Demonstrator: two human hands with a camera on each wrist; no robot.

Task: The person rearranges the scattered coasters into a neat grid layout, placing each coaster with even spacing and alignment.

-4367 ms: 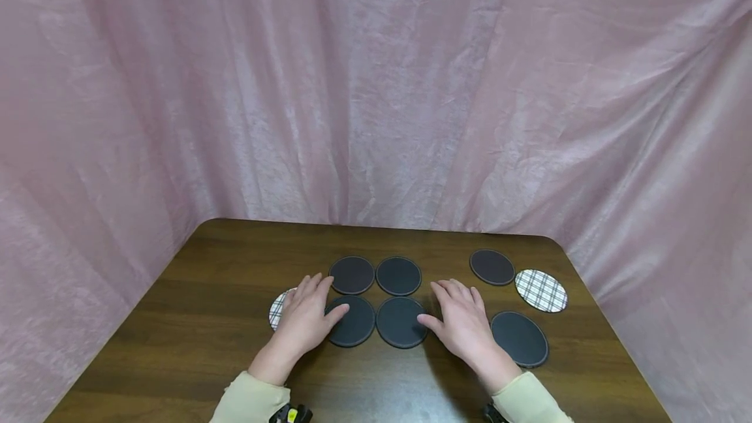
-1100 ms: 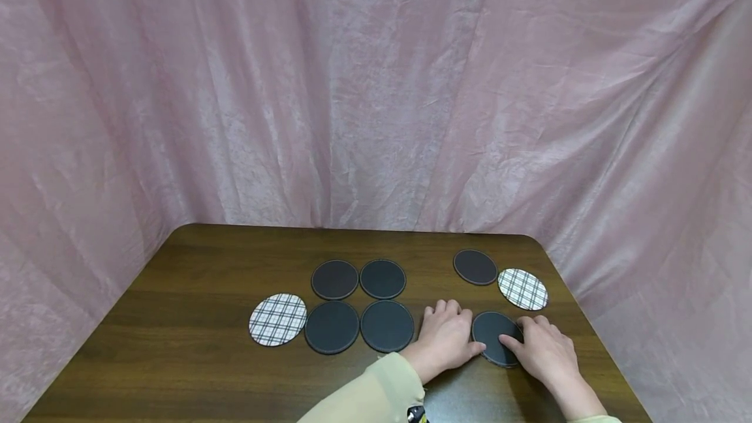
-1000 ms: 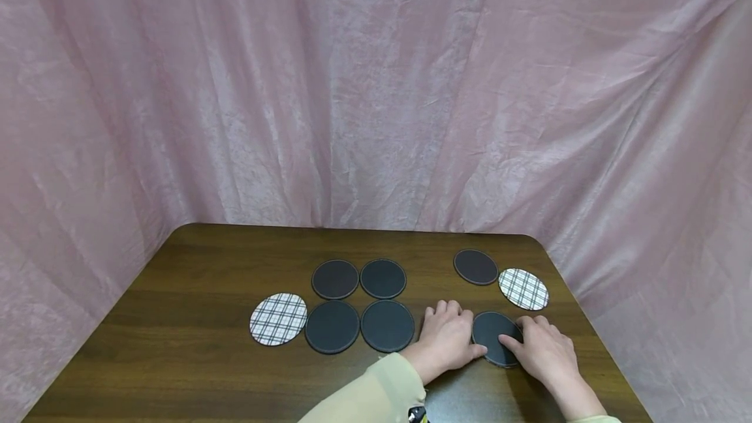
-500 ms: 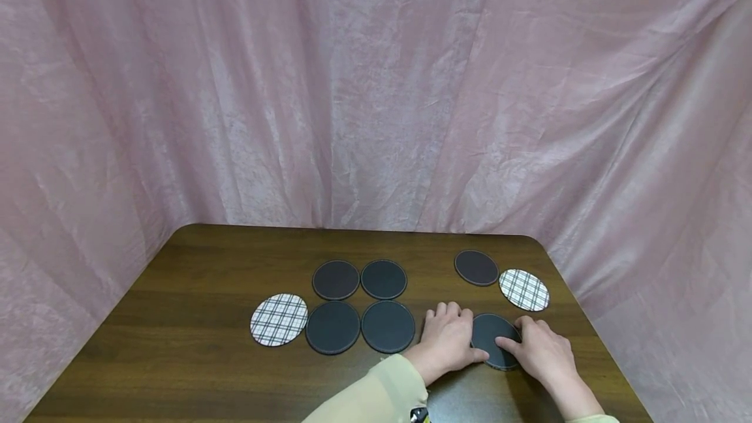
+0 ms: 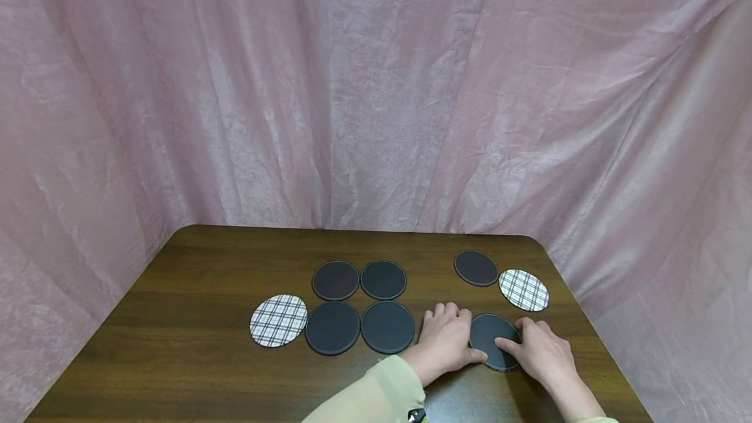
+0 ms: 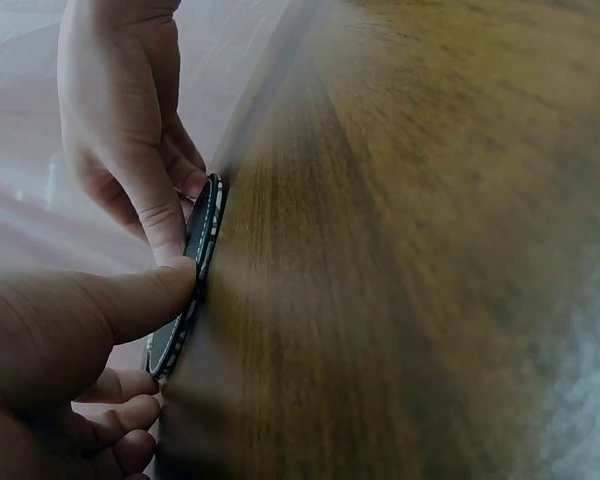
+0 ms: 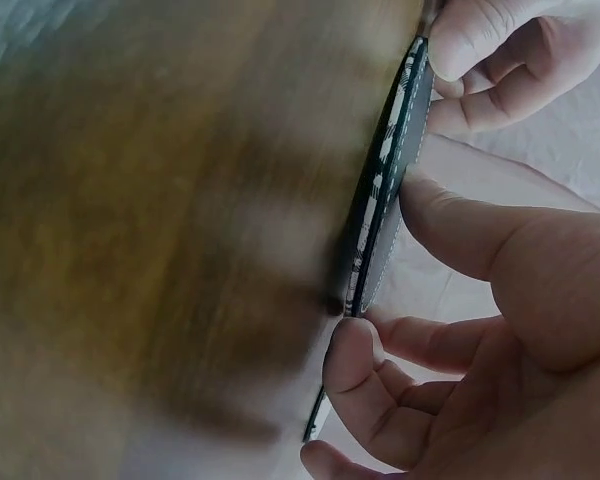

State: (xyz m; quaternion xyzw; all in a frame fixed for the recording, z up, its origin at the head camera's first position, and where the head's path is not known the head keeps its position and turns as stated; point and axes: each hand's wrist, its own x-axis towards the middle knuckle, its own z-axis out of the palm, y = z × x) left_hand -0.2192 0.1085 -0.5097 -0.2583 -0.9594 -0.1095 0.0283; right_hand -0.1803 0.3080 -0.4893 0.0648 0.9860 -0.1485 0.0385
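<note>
Table (image 5: 176, 358), hands (image 5: 443, 341) (image 5: 546, 351) shifted right, gripping dark coaster (image 5: 487, 331)

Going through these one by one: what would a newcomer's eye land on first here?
Probably the pink curtain filling most of the head view behind the brown table. Then a white plaid disc left of four dark discs, and another plaid disc near the table's right edge. At the right front, the left hand and right hand grip a black disc from either side.
</note>
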